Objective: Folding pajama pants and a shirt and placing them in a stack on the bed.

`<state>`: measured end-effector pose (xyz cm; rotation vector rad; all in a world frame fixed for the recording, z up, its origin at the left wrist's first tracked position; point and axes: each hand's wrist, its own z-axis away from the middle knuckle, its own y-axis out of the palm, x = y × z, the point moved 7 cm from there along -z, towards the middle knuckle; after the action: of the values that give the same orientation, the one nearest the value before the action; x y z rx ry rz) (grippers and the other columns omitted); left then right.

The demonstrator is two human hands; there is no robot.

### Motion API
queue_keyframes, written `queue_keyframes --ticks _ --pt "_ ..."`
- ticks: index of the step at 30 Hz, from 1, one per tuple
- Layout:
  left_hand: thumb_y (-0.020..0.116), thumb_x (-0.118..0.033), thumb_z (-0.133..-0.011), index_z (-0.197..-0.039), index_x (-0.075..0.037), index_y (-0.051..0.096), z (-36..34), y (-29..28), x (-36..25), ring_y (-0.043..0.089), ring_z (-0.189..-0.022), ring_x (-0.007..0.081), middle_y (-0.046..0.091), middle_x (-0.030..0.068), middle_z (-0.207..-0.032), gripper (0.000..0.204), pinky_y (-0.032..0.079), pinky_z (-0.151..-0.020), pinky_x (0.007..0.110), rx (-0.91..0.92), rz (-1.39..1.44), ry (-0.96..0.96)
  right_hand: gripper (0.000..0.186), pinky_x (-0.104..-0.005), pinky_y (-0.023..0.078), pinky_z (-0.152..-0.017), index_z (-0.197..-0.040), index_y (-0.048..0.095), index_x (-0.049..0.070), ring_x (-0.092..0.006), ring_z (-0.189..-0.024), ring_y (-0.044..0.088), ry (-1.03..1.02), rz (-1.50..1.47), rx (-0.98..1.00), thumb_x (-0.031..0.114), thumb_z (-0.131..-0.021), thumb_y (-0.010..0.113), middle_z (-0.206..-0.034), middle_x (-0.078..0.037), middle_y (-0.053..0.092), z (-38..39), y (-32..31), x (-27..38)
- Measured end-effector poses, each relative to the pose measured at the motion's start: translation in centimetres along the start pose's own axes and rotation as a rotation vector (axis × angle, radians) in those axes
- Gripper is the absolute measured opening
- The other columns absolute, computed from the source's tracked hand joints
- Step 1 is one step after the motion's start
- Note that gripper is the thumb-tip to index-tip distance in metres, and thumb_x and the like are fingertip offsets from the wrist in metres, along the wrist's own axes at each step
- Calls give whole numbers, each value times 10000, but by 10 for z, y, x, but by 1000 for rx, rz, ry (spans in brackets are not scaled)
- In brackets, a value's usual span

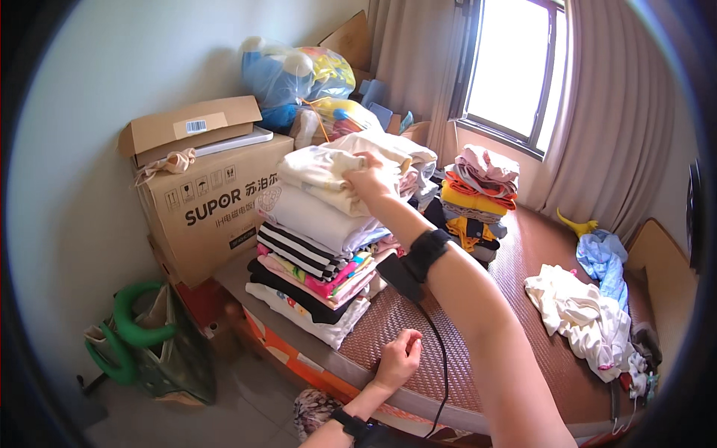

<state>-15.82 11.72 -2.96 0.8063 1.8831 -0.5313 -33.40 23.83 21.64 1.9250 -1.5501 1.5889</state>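
Observation:
A tall stack of folded clothes stands at the bed's near left corner. On its top lies a folded cream garment (317,168). My right hand (366,183) reaches across to it, its fingers bent and closed on the cloth. Below are folded white clothes (314,216), a black-and-white striped garment (299,250), and black and printed pieces. My left hand (398,362) is held near the bed's front edge, fingers curled in and nothing visible in them. Both wrists wear black straps, and a dark cable hangs from the right one.
A second clothes stack (478,194) stands farther back. Loose cream clothing (582,313) and a blue garment (601,261) lie on the brown woven mat (515,299) at right. A large cardboard box (216,201) stands left, bagged toys (280,82) behind. A green-handled bag (164,351) sits on the floor.

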Motion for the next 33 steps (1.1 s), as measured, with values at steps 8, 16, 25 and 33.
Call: queue_keyframes --ticks 8,16,25,33 --pt "598 -60 -888 -973 -40 609 -3 2 -7 693 -688 248 677 138 -780 89 533 -609 356 13 1 32 401 -350 500 -807 -1146 632 120 -231 -859 633 -134 -192 -239 186 -755 691 -943 -122 669 27 -25 0" --pt "580 -64 -897 -979 -32 613 -1 9 -9 694 -684 237 679 127 -742 94 540 -620 335 53 -13 2 565 -364 464 -923 -1226 523 32 -317 -1081 601 -115 71 -176 255 -742 709 -1081 -213 650 29 -53 3" --pt "580 -39 -895 -979 -13 613 3 3 -5 681 -657 192 677 99 -729 95 528 -613 325 75 -228 -49 374 -406 441 -965 -1162 559 49 -335 -1110 545 -346 -47 57 125 -815 676 -1217 -193 504 222 -99 -92" --pt "569 -29 -909 -968 -11 619 7 8 -13 668 -677 142 682 89 -758 79 533 -612 286 59 -151 -5 202 -392 466 -932 -954 689 32 -345 -1058 598 93 359 -212 151 -792 703 -1105 -196 623 356 -326 -244"
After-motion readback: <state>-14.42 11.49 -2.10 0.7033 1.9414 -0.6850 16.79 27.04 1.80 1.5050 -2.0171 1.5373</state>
